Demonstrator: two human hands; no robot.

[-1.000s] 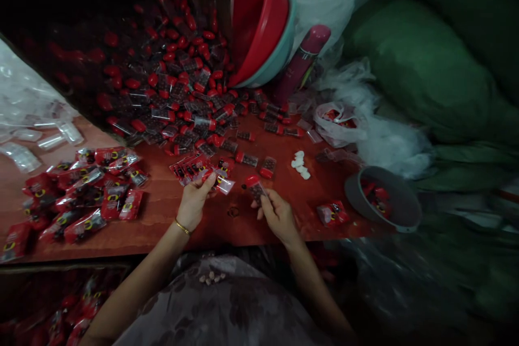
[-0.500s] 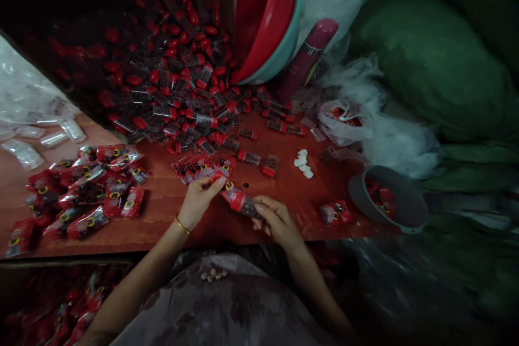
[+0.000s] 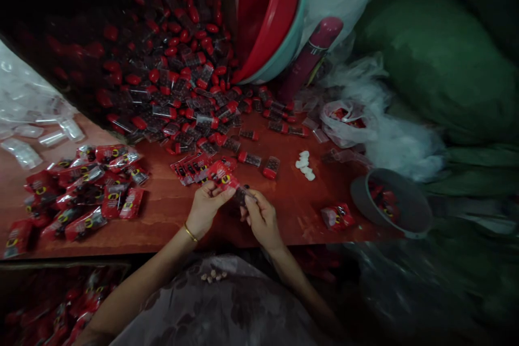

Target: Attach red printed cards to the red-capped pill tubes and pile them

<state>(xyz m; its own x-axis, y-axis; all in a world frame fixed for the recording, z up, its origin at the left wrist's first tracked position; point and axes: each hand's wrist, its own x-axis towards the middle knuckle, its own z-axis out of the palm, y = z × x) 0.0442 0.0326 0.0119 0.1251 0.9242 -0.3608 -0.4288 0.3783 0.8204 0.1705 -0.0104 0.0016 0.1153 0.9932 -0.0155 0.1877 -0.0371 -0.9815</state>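
In front of my body, my left hand (image 3: 206, 210), with a gold bracelet on its wrist, pinches a red printed plastic packet (image 3: 223, 174). My right hand (image 3: 261, 219) has its fingers closed on a small clear container (image 3: 240, 195) with dark dots. The container lies against the packet's near end; its red cap is hidden, and I cannot tell how far inside it sits. Just beyond my left hand lies a fanned row of flat red packets (image 3: 190, 167). Loose red-capped containers (image 3: 271, 167) are spread close behind my hands.
A big heap of red-capped containers (image 3: 178, 86) spills from a dark box. Filled packets (image 3: 87, 189) lie at left. Red basin (image 3: 263, 21), spray can (image 3: 310, 57), white pieces (image 3: 304, 165), a single packet (image 3: 337, 216) and a grey bowl (image 3: 365, 208) stand at right.
My right hand has moved left and closer to my left hand, bringing the container nearer the packet. My left hand has shifted slightly right and down, its thumb now further along the packet.
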